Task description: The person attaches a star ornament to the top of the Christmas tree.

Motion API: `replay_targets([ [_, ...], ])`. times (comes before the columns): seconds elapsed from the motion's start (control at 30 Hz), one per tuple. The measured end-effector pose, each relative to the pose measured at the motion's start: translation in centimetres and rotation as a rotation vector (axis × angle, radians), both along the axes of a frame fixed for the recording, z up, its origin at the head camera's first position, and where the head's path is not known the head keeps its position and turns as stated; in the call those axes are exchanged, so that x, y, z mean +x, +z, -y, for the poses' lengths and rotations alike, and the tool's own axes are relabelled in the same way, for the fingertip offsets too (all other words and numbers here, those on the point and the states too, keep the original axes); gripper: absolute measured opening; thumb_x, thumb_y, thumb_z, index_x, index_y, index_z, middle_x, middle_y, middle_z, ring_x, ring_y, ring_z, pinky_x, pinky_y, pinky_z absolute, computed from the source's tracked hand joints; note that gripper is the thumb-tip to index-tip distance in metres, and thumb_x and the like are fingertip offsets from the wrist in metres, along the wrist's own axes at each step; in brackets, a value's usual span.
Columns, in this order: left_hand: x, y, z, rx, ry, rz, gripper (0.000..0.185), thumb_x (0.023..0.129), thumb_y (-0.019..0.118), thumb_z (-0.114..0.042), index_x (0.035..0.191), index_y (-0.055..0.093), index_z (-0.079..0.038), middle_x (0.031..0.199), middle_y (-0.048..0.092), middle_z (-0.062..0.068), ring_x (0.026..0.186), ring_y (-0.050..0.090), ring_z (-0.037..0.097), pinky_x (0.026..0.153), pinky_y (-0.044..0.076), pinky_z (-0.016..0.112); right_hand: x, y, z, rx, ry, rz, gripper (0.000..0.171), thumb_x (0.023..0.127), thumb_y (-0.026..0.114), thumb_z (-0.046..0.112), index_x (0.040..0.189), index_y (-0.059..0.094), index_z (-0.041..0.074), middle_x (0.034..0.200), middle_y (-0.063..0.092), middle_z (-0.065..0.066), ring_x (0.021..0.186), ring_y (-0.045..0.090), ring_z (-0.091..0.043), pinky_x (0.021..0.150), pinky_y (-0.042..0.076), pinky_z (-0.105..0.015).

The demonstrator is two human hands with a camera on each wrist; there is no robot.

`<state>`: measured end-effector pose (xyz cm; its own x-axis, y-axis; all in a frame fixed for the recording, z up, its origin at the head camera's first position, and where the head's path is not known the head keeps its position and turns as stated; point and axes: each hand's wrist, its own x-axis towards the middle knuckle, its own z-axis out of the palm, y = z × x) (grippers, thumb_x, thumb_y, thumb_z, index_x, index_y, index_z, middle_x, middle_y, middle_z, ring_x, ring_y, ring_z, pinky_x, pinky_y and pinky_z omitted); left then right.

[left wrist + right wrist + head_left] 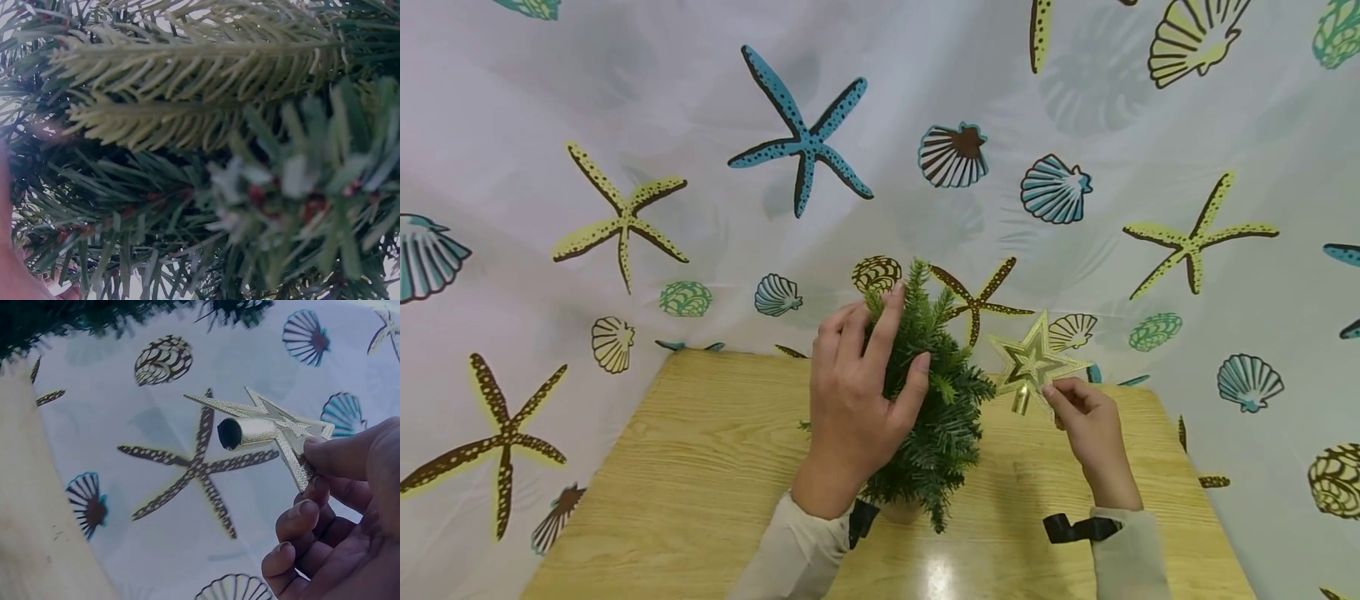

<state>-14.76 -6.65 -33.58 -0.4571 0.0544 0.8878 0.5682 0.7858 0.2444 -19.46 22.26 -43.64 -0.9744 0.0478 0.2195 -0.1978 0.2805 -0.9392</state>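
Small tree on wooden table, before seashell-printed curtain.

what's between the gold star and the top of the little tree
Nothing: in the head view only patterned backdrop shows between the gold star and the little tree.

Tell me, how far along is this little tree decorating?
Early on. Done: the small green tree stands on the wooden table, and the gold star is picked up. In hand: the left hand grips the tree's upper branches, while the right hand pinches the star by a lower point, beside the tree. Left: the treetop is bare, so the star's hollow socket seemingly has yet to go on it.
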Motion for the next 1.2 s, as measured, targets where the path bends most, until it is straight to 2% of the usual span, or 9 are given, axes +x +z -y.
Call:
replay_targets([
  [0.23,0.1,-0.1,0.0,-0.003,0.003,-0.001,0.061,0.094,0.049,-0.04,0.148,0.038,-0.015,0.115,0.053,0.019,0.108,0.045,0.037,0.095,0.034,0.048,0.0,2.9,-0.1,-0.008,-0.01,-0.078,0.028,0.094,0.062,0.022,0.103,0.065,-0.005,0.077,0.054,-0.014,0.061,0.046,-0.018,0.057,0.042,-0.027],
  [0.37,0.1,-0.2,0.0,0.002,0.005,0.005,0.062,0.094,0.049,-0.04,0.149,0.037,-0.015,0.12,0.051,0.02,0.109,0.044,0.037,0.094,0.034,0.048,0.1,4.2,0.0,-0.032,-0.002,-0.123,0.026,0.094,0.061,0.017,0.103,0.065,-0.007,0.075,0.055,-0.01,0.061,0.047,-0.018,0.057,0.042,-0.027],
  [0.63,0.2,-0.2,-0.1,0.015,0.008,0.022,0.061,0.094,0.05,-0.04,0.149,0.037,-0.016,0.13,0.049,0.021,0.114,0.044,0.038,0.097,0.033,0.048,0.5,7.6,1.1,-0.067,0.061,-0.243,0.024,0.094,0.061,0.016,0.097,0.063,-0.009,0.074,0.054,-0.01,0.061,0.047,-0.019,0.059,0.042,-0.026],
  [0.77,0.2,-0.2,0.0,0.01,0.008,0.023,0.062,0.094,0.05,-0.04,0.149,0.037,-0.016,0.127,0.05,0.021,0.111,0.044,0.038,0.096,0.033,0.048,0.2,9.1,1.6,-0.066,0.08,-0.275,0.024,0.094,0.061,0.016,0.097,0.063,-0.007,0.073,0.053,-0.01,0.062,0.047,-0.021,0.059,0.042,-0.027],
  [1.07,0.1,-0.3,0.0,0.006,0.004,0.016,0.061,0.094,0.05,-0.04,0.148,0.038,-0.015,0.122,0.052,0.02,0.109,0.044,0.037,0.094,0.033,0.048,0.0,12.3,2.8,-0.145,0.177,-0.386,0.019,0.093,0.061,0.009,0.094,0.062,-0.011,0.068,0.049,-0.011,0.061,0.045,-0.023,0.06,0.041,-0.028],
  [1.2,0.1,-0.2,0.1,0.006,0.001,0.012,0.061,0.093,0.051,-0.039,0.148,0.038,-0.016,0.12,0.052,0.019,0.108,0.044,0.037,0.094,0.034,0.048,0.2,13.6,3.5,-0.137,0.178,-0.411,0.019,0.093,0.062,0.01,0.094,0.063,-0.009,0.07,0.051,-0.012,0.061,0.045,-0.025,0.06,0.041,-0.029],
])
